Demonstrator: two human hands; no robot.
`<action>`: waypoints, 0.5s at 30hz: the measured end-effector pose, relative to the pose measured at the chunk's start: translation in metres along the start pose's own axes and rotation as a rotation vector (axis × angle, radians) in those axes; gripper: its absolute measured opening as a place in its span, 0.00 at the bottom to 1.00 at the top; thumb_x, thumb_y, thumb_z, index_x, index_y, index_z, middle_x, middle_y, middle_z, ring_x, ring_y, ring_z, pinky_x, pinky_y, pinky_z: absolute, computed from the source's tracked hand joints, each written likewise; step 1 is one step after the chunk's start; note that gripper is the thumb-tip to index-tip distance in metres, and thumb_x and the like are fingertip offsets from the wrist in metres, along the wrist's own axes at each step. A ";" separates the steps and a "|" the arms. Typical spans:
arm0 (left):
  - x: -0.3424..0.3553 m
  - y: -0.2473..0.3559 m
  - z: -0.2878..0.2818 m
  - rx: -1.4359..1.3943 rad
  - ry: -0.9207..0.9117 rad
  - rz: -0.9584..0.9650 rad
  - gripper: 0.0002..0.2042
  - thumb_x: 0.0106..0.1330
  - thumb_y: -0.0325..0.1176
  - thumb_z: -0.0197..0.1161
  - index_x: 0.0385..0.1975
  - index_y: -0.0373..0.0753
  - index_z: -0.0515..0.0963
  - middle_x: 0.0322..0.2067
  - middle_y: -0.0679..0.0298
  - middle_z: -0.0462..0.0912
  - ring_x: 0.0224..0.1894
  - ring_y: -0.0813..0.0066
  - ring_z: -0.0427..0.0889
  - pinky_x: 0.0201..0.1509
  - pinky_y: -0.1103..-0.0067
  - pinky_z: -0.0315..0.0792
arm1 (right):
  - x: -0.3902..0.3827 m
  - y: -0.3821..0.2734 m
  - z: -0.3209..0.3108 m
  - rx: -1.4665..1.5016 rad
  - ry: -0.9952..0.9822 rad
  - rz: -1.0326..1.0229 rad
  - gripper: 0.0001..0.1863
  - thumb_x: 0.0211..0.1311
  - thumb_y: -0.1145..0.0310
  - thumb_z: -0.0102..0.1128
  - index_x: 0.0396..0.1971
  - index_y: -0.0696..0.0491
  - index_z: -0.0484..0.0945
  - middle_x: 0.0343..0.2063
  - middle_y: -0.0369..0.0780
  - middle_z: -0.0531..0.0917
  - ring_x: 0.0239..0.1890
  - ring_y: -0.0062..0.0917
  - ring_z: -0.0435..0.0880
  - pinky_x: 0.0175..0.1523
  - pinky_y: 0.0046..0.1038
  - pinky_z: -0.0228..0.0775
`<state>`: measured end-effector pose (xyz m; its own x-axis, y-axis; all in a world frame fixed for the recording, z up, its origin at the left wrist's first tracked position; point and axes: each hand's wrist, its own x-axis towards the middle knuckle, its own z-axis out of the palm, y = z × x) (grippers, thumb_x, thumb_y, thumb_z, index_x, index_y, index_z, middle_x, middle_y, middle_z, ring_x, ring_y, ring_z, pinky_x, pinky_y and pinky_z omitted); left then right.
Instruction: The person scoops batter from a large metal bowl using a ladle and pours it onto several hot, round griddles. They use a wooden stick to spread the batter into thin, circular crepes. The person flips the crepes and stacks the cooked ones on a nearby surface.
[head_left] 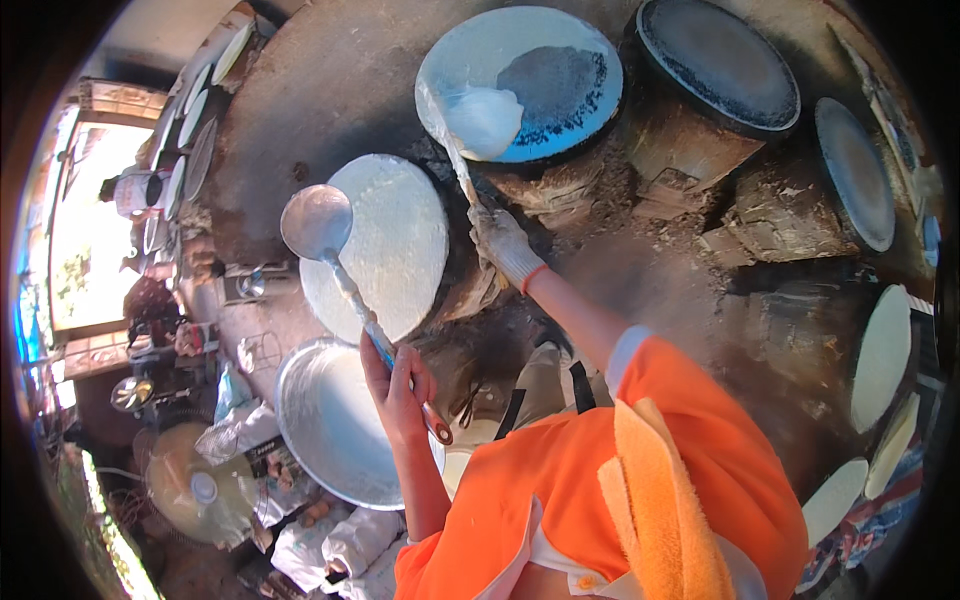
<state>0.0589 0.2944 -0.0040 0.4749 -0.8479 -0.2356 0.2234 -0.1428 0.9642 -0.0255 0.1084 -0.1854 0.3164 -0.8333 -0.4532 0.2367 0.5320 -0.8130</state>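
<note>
My bare left hand (400, 385) is wrapped round the handle of a metal ladle (316, 222). The ladle's bowl is raised over the edge of a round griddle covered by a pale, thin layer (390, 260). My right hand, in a pale work glove (502, 243), grips a long batter-coated stick-like spreader (456, 165). Its far end reaches over the left side of a second, blue-rimmed griddle (585, 130). White batter (483, 120) lies there, and a dark bare patch shows on the right. Below the ladle stands a wide metal basin (290, 420) with whitish liquid inside.
Two more dark round griddles (718, 65) (855, 175) stand on rough clay stoves to the right. Pale-topped discs (882, 358) line the right edge. A fan (203, 487) and white sacks (360, 540) are at lower left, beside a bright opening (95, 220).
</note>
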 end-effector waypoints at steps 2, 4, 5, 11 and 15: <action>-0.005 0.003 0.021 0.001 -0.042 -0.029 0.28 0.60 0.21 0.46 0.62 0.46 0.51 0.22 0.68 0.66 0.10 0.88 0.56 0.11 0.88 0.53 | 0.055 0.056 -0.049 -0.474 0.305 -0.475 0.15 0.62 0.53 0.48 0.26 0.48 0.73 0.11 0.30 0.68 0.10 0.16 0.66 0.13 0.24 0.62; -0.033 0.001 0.001 0.004 0.019 0.014 0.29 0.59 0.20 0.47 0.61 0.45 0.51 0.20 0.69 0.65 0.09 0.88 0.57 0.11 0.88 0.52 | -0.020 0.005 -0.026 -0.123 0.108 -0.051 0.17 0.61 0.50 0.48 0.24 0.48 0.71 0.10 0.30 0.66 0.08 0.17 0.64 0.13 0.24 0.61; -0.038 0.003 0.002 0.008 -0.008 0.017 0.29 0.59 0.20 0.47 0.61 0.45 0.51 0.19 0.69 0.65 0.09 0.88 0.57 0.11 0.88 0.52 | -0.018 0.010 -0.043 -0.027 0.124 -0.030 0.17 0.61 0.50 0.47 0.25 0.48 0.70 0.10 0.30 0.66 0.07 0.18 0.64 0.11 0.24 0.60; -0.056 0.013 0.000 -0.078 -0.014 -0.021 0.29 0.57 0.21 0.44 0.61 0.43 0.52 0.17 0.69 0.63 0.08 0.87 0.55 0.09 0.88 0.53 | -0.054 -0.029 -0.036 0.356 0.016 0.067 0.11 0.62 0.56 0.47 0.31 0.48 0.67 0.12 0.32 0.68 0.07 0.20 0.64 0.11 0.26 0.58; -0.007 0.005 0.027 -0.152 -0.179 -0.062 0.28 0.58 0.20 0.45 0.61 0.43 0.51 0.20 0.68 0.64 0.08 0.87 0.56 0.10 0.88 0.55 | 0.055 0.070 -0.062 0.473 -0.162 -0.010 0.10 0.63 0.60 0.48 0.29 0.50 0.67 0.16 0.34 0.71 0.13 0.20 0.68 0.16 0.21 0.62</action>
<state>0.0336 0.2854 0.0058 0.3009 -0.9188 -0.2555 0.3796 -0.1304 0.9159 -0.0481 0.0903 -0.2902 0.4415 -0.8248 -0.3532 0.6195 0.5650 -0.5450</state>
